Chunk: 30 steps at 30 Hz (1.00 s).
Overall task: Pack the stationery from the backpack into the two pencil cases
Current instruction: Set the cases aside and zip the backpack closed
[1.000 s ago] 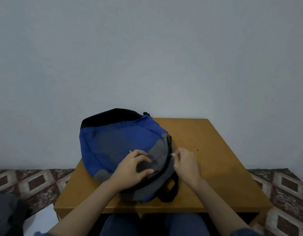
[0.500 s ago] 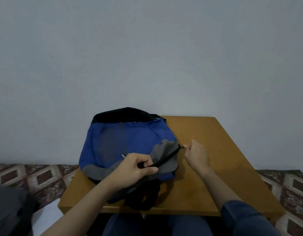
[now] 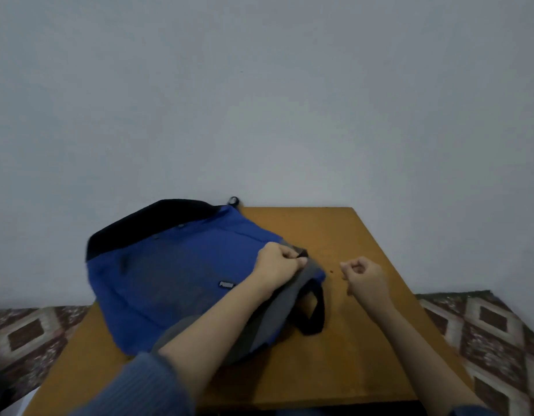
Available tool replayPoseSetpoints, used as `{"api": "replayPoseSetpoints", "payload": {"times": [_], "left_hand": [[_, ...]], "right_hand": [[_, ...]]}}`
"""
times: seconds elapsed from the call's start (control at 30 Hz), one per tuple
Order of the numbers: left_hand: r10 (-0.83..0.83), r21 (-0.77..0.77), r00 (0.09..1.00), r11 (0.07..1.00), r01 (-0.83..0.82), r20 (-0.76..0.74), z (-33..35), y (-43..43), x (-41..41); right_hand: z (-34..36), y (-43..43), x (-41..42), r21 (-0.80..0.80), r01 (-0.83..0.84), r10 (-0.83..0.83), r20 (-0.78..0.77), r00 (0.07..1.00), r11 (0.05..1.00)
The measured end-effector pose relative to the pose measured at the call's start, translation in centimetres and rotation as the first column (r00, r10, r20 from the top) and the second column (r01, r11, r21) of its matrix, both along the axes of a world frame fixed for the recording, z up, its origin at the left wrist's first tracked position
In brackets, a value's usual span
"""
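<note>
A blue and grey backpack (image 3: 169,271) with a black top lies flat on the left half of a wooden table (image 3: 334,235). My left hand (image 3: 277,265) grips the backpack's grey edge near its right side, fingers curled round the fabric by the zip. My right hand (image 3: 364,277) hovers over the bare tabletop just right of the backpack, fingers curled, holding nothing that I can see. A black carry strap (image 3: 315,310) loops out from the backpack's near right side. No pencil cases or stationery are in view.
The table stands against a plain grey wall (image 3: 259,100). Patterned brown and cream floor tiles (image 3: 485,331) show on both sides of the table. A small dark speck (image 3: 331,271) lies on the wood between my hands.
My left hand moved up and right along the backpack's grey edge. My right hand let go of the zip end and drew away to the right. The backpack shifted and lies flatter.
</note>
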State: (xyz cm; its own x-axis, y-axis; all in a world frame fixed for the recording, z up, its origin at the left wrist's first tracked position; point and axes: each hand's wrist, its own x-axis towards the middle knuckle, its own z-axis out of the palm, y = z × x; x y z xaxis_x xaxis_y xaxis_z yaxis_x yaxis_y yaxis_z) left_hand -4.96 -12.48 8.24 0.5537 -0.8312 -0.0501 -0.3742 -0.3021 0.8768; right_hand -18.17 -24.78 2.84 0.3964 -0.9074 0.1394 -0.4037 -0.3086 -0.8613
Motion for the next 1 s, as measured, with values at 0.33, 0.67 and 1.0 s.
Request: {"api": "replayPoseSetpoints", "payload": {"times": [0.33, 0.67, 1.0], "left_hand": [[-0.107, 0.166, 0.897, 0.985, 0.038, 0.429, -2.2, 0.2, 7.8], [-0.151, 0.488, 0.912, 0.871, -0.06, 0.383, -5.7, 6.9, 18.7], [-0.207, 0.609, 0.78, 0.748, -0.263, 0.591, -3.9, 7.3, 13.8]], "right_hand": [[1.5, 3.8, 2.0, -0.291, -0.296, 0.255, -0.171, 0.952, 0.91], [-2.4, 12.2, 9.7, -0.438, -0.717, 0.302, -0.695, 0.653, 0.543], [1.2, 8.9, 9.5, -0.279, -0.684, 0.166, -0.845, 0.508, 0.674]]}}
